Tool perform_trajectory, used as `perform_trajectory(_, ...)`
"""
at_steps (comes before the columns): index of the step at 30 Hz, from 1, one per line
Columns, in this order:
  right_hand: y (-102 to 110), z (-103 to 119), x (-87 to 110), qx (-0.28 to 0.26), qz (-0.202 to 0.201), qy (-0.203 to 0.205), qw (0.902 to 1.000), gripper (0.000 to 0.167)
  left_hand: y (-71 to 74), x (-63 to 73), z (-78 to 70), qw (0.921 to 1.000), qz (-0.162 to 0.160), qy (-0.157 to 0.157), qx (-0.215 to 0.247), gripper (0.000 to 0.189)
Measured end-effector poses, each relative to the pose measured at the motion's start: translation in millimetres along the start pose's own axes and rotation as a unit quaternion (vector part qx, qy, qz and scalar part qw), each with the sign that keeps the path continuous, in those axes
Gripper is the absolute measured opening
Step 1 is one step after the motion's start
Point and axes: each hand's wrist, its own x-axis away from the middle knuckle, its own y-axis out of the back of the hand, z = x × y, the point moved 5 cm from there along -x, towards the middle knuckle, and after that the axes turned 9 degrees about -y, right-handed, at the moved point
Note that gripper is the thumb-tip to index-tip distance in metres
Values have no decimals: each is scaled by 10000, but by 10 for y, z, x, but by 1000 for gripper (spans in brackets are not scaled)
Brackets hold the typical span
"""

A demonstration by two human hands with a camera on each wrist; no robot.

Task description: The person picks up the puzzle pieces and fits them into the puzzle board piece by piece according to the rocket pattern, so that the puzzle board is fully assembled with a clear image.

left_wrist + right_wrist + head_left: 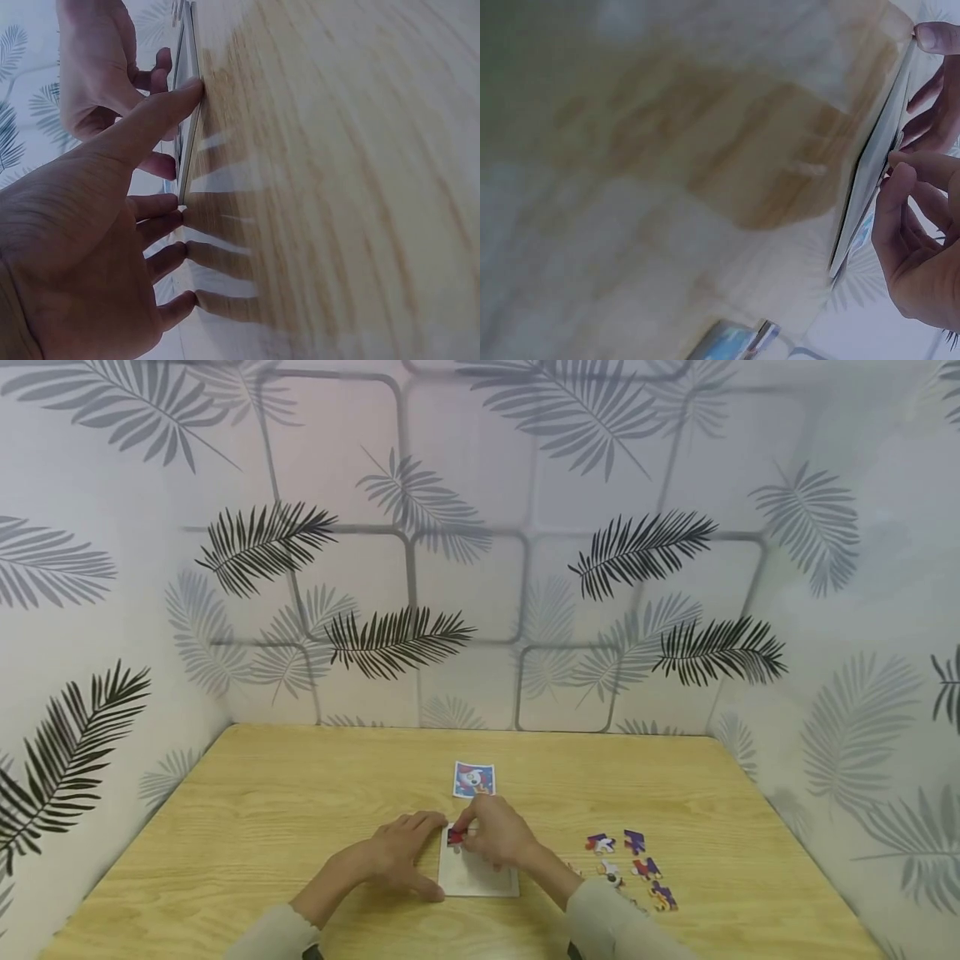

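Observation:
A pale square puzzle board point(480, 885) lies flat on the table in front of the person. At its upper left corner is a red and dark purple puzzle piece point(455, 837), which the right hand point(501, 832) pinches between thumb and index fingertips, down at the board's surface. The left hand point(401, 853) rests at the board's left side, its fingers spread and fairly straight. In the left wrist view its thumb point(169, 109) touches the board's edge, while the other fingertips stand on the table. The right hand partly hides the board and the piece.
Just behind the board lies a small picture card point(474, 779) with a white figure on blue and red. Several loose puzzle pieces point(634, 841) are scattered right of the right forearm, some partly hidden by the sleeve. A leaf-patterned wall covering point(465, 568) rises behind the wooden table point(300, 785).

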Motion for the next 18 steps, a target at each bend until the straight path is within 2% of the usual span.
perform_trajectory(4, 8, 14, 3, 369, -244, 143, 9989, 15, 18, -15, -15, 9999, 69, 71, 59, 101)
perform_trajectory(7, 23, 21, 5, 427, -173, 107, 9989, 15, 17, -18, -13, 10000, 45, 37, -2, 102)
perform_trajectory(13, 79, 15, 33, 229, 348, 79, 9991, 20, -28, -41, 53, 10000, -34, 8, 41, 103)
perform_trajectory(18, 86, 2, 98, -333, 791, 96, 9963, 21, -92, -64, 164, 9999, -46, 113, 113, 104)
